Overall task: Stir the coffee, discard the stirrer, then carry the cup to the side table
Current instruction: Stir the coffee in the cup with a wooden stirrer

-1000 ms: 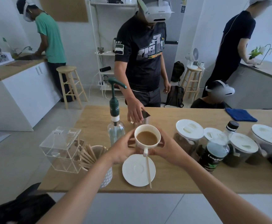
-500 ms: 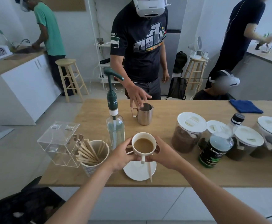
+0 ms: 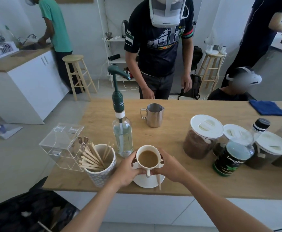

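Observation:
A white cup (image 3: 148,158) full of milky coffee is held between both hands, just over the white saucer (image 3: 147,181) near the table's front edge. My left hand (image 3: 127,169) wraps its left side and my right hand (image 3: 169,166) its right side, with the handle pointing toward me. A wooden stirrer (image 3: 159,181) lies on the saucer's right part, its end past the rim. Whether the cup touches the saucer I cannot tell.
A patterned cup of wooden stirrers (image 3: 100,164) and a clear acrylic box (image 3: 62,144) stand to the left. A pump bottle (image 3: 122,131) and steel pitcher (image 3: 153,115) are behind. Lidded jars (image 3: 202,136) and a dark bottle (image 3: 234,156) stand right. A person (image 3: 160,47) stands across the table (image 3: 178,178).
Both hands have brought the cup down toward the saucer. The person opposite has let go of the steel pitcher and drawn the hand back.

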Motion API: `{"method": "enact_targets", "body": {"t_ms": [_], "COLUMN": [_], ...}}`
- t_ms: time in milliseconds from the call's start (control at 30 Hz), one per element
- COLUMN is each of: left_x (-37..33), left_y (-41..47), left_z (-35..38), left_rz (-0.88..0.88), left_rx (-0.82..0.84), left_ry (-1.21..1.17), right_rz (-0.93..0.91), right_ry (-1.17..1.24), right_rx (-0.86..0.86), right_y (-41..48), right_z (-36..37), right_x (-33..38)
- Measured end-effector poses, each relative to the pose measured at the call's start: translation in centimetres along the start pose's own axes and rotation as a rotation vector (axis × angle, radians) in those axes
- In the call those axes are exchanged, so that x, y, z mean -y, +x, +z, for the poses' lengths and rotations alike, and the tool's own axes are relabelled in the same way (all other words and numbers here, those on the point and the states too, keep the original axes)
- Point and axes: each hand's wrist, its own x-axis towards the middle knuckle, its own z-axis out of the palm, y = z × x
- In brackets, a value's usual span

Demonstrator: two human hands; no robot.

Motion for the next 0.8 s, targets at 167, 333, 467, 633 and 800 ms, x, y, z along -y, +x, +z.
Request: {"method": "enact_targets", "body": {"t_ms": [167,333,467,633,800], "left_x": [0.9,1.2,1.6,2.1,1.9], "left_y": [0.1,0.2,0.3,0.5,0.2], "left_z": [0.5,0.6,0.8,1.1,1.2], "left_rz": [-0.001,0.0,-0.006,-0.006,0.002], "left_rx": [-0.019,-0.025,-0.016,-0.021,-0.006], "left_ry": [0.031,0.055,0.056,0.068,0.053], "right_rz": [-0.012,0.022,0.038,0.052,0.102], "right_ry": [-0.06,-0.1,-0.113,-0.116,-0.125], "right_rx": [0.006,0.008,0.018,0.014,0.021], "right_y": [0.3,0.6,0.5,0.5,0.4], "right_z": [0.2,0.6,0.8,0.7,1.1], "right_x": [-0.7,-1.4,-1.9,-2.0,-2.3]}}
